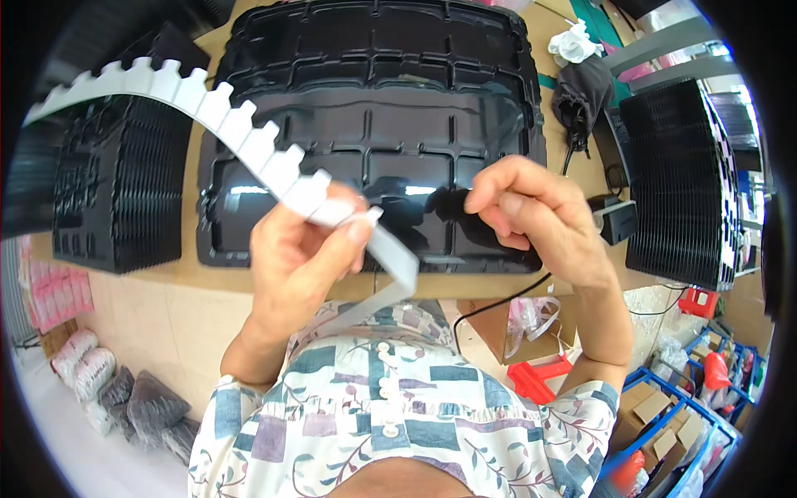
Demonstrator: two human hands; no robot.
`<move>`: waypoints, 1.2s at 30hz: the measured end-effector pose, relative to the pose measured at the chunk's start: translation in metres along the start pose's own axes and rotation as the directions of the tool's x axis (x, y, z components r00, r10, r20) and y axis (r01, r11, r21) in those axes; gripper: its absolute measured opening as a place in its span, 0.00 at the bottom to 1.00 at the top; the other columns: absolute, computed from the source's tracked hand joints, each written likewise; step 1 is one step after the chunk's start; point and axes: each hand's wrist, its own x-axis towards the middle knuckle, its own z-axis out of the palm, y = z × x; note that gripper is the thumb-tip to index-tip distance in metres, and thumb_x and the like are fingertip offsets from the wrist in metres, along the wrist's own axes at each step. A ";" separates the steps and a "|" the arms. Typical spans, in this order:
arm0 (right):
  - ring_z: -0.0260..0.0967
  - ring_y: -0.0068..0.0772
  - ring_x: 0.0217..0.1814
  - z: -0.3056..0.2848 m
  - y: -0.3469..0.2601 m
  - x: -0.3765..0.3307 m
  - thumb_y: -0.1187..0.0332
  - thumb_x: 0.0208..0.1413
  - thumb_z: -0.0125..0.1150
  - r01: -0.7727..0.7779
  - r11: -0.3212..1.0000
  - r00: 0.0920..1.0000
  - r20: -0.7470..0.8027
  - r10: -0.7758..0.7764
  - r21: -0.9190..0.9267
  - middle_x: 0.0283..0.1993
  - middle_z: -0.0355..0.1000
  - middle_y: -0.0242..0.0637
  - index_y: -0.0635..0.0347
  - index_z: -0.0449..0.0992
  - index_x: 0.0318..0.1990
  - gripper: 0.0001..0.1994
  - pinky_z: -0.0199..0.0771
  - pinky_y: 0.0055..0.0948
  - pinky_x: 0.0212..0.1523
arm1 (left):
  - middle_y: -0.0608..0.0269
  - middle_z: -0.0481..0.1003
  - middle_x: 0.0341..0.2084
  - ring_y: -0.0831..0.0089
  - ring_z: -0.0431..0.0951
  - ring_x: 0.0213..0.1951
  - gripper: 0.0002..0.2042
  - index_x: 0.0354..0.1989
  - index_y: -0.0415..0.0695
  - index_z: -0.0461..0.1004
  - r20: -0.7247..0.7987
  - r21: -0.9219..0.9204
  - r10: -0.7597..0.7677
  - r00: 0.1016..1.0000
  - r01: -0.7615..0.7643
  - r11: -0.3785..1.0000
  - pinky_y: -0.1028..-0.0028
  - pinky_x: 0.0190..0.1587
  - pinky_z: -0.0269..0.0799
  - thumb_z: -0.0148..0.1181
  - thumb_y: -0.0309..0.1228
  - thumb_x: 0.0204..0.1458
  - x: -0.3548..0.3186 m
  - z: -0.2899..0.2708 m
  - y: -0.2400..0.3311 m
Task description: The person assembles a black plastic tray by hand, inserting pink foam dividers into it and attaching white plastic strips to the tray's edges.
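My left hand [303, 249] pinches a long white strip of tabbed labels [216, 106] between thumb and fingers. From that grip the strip arcs up to the far left, and a bare, folded tail hangs toward my lap. To the right, my right hand [535, 212] hovers with its fingers curled in and the thumb near them; whether anything small sits in them I cannot make out. Beneath both hands a large black moulded plastic tray [407, 124] lies on the table, glossy and divided by raised ribs.
Stacks of thin black plastic pieces stand at the left [120, 183] and right [677, 183]. Behind the right hand are a dark drawstring pouch [581, 91] and crumpled white plastic [574, 43]. A black cable [506, 300] hangs over the front edge, above a cardboard box [494, 328].
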 end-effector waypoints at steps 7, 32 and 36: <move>0.55 0.09 0.26 0.056 0.012 0.000 0.73 0.53 0.68 0.160 0.857 0.969 -0.087 -0.231 -0.490 0.25 0.63 0.22 0.64 0.79 0.44 0.12 0.55 0.16 0.27 | 0.63 0.75 0.33 0.82 0.74 0.27 0.08 0.44 0.37 0.70 -0.049 -0.094 0.050 0.998 -0.054 0.994 0.81 0.28 0.71 0.57 0.17 0.57 -0.028 0.021 -0.006; 0.59 0.14 0.23 -0.018 0.004 -0.043 0.69 0.53 0.65 0.131 0.788 0.889 -0.281 -0.362 -0.602 0.20 0.66 0.25 0.63 0.78 0.30 0.07 0.57 0.20 0.23 | 0.62 0.78 0.28 0.74 0.76 0.29 0.04 0.35 0.35 0.78 0.188 0.516 0.442 0.877 -0.471 0.715 0.74 0.35 0.71 0.58 0.24 0.56 -0.039 0.012 -0.024; 0.56 0.13 0.24 -0.050 0.014 -0.025 0.71 0.55 0.64 0.070 0.724 0.981 -0.085 -0.175 -0.686 0.22 0.66 0.23 0.64 0.75 0.30 0.06 0.55 0.20 0.24 | 0.58 0.79 0.28 0.71 0.78 0.30 0.05 0.36 0.34 0.79 0.177 0.591 0.284 0.943 -0.332 0.735 0.73 0.35 0.72 0.60 0.23 0.55 -0.033 0.012 -0.027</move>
